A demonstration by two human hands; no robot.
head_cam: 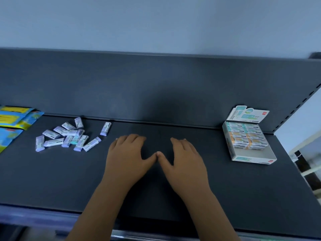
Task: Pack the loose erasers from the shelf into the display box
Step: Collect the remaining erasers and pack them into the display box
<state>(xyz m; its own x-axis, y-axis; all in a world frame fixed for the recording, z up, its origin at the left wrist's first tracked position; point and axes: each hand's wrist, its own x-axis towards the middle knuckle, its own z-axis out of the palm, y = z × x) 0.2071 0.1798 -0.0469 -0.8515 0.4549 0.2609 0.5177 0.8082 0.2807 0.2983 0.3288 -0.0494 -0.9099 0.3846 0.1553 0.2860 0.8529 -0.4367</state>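
Your left hand point(128, 157) and right hand point(185, 160) both lie released, palms down on the dark shelf point(156, 192), fingers stretched toward the back panel point(156, 84) and thumb tips touching each other.

The loose erasers point(64, 138) sit in a heap well to the left of your left hand, their long axes pointing every which way, some overlapping. One lone eraser point(105, 129) lies nearer, just beyond and left of your left fingertips, its long axis running nearly front to back with the purple end toward you.

The display box point(248, 141) stands well to the right of your right hand, long axis front to back, its printed flap point(248, 113) upright at the rear. Erasers inside lie crosswise in two columns.

Yellow-and-blue packets point(15, 119) lie at the far left, beyond the heap.
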